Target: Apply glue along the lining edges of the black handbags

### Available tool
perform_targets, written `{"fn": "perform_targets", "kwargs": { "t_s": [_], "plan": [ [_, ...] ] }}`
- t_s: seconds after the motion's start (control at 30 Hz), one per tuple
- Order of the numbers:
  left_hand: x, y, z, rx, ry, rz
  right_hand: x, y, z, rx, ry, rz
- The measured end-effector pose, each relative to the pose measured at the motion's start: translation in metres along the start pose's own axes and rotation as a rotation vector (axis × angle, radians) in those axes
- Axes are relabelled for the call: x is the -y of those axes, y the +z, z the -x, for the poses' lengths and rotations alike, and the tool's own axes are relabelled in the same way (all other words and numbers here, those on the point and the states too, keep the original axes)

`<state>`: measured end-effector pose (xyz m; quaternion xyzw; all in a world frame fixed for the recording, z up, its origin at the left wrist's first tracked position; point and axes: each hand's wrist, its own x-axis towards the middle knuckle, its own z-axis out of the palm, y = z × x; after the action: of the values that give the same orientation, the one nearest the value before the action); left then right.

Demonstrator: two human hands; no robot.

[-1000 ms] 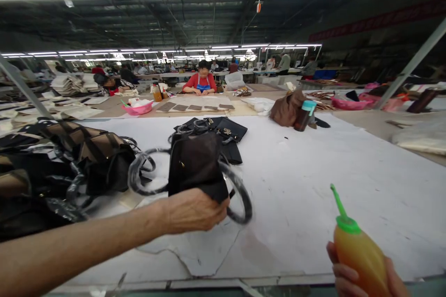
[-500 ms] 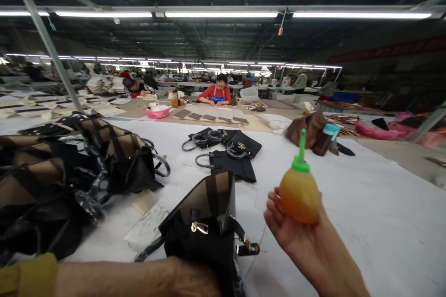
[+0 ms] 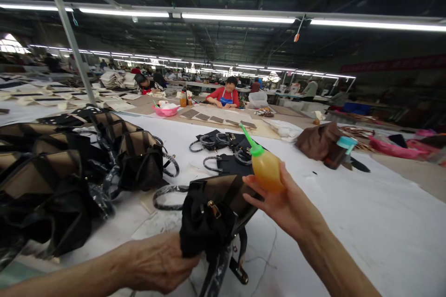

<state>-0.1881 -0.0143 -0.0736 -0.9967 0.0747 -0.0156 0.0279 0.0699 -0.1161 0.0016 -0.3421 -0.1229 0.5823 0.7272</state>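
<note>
In my right hand (image 3: 278,199) is a squeeze bottle (image 3: 266,169) of amber liquid with a green nozzle. It tilts up and to the left, close above the rim of a black handbag (image 3: 205,213). My left hand (image 3: 160,260) grips the near lower side of that bag, its fingertips partly hidden by the black cloth. A gold zipper pull (image 3: 213,209) shows on the bag, whose brown-and-black inner side faces up. One plastic-wrapped handle (image 3: 169,198) sticks out to the left.
Several black bags (image 3: 52,185) crowd the left of the white table (image 3: 365,222). Further black bags (image 3: 226,162) lie flat ahead. A dark jar with a turquoise lid (image 3: 337,152) stands beside brown material (image 3: 315,140) at right. A person in red (image 3: 223,96) works opposite, near a pink basin (image 3: 166,110).
The bottle has moved left toward the bag and tipped from upright. My left hand has raised and tilted the bag, and more of that hand shows. The view has shifted slightly.
</note>
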Motion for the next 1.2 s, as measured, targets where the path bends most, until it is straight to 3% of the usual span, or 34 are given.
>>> {"fn": "perform_targets", "kwargs": {
  "t_s": [0.07, 0.17, 0.27, 0.33, 0.4, 0.47, 0.5, 0.6, 0.63, 0.67, 0.7, 0.83, 0.93, 1.07, 1.2],
  "plan": [
    [-0.004, -0.001, 0.016, -0.003, -0.068, 0.045, -0.002, -0.001, 0.007, -0.086, 0.021, -0.079],
    [-0.018, 0.012, 0.039, -0.015, -0.389, 0.155, -0.010, -0.001, 0.008, -0.153, 0.021, -0.180],
    [-0.024, 0.024, 0.060, 0.052, -0.638, 0.329, -0.016, 0.002, 0.000, -0.151, -0.017, -0.223],
    [-0.022, 0.018, 0.069, 0.078, -0.744, 0.424, -0.017, 0.003, -0.006, -0.148, -0.033, -0.236],
    [-0.018, -0.003, 0.068, 0.045, -0.833, 0.442, -0.018, 0.004, -0.012, -0.148, -0.042, -0.238],
    [-0.017, -0.029, 0.053, 0.043, -0.831, 0.437, -0.019, 0.006, -0.016, -0.145, -0.056, -0.233],
    [-0.017, -0.041, 0.042, -0.020, -0.803, 0.431, -0.019, 0.008, -0.017, -0.145, -0.060, -0.229],
    [-0.021, -0.055, 0.001, -0.424, -0.585, 0.291, -0.019, 0.012, -0.019, -0.154, -0.062, -0.222],
    [-0.021, -0.052, -0.014, -0.480, -0.476, 0.230, -0.019, 0.013, -0.019, -0.161, -0.059, -0.221],
    [-0.019, -0.048, -0.027, -0.445, -0.388, 0.206, -0.019, 0.014, -0.020, -0.168, -0.054, -0.220],
    [-0.016, -0.042, -0.039, -0.340, -0.358, 0.210, -0.019, 0.014, -0.020, -0.174, -0.046, -0.220],
    [0.005, -0.021, -0.067, 0.052, -0.481, 0.221, -0.017, 0.009, -0.021, -0.159, -0.002, -0.237],
    [0.020, -0.019, -0.063, 0.122, -0.414, 0.175, -0.018, 0.007, -0.018, -0.120, -0.005, -0.198],
    [0.022, -0.029, -0.035, -0.052, -0.311, 0.222, -0.027, 0.016, -0.006, -0.129, -0.026, -0.084],
    [0.011, -0.045, -0.006, -0.183, -0.490, 0.503, -0.035, 0.029, 0.006, -0.156, -0.048, -0.074]
  ]
}}
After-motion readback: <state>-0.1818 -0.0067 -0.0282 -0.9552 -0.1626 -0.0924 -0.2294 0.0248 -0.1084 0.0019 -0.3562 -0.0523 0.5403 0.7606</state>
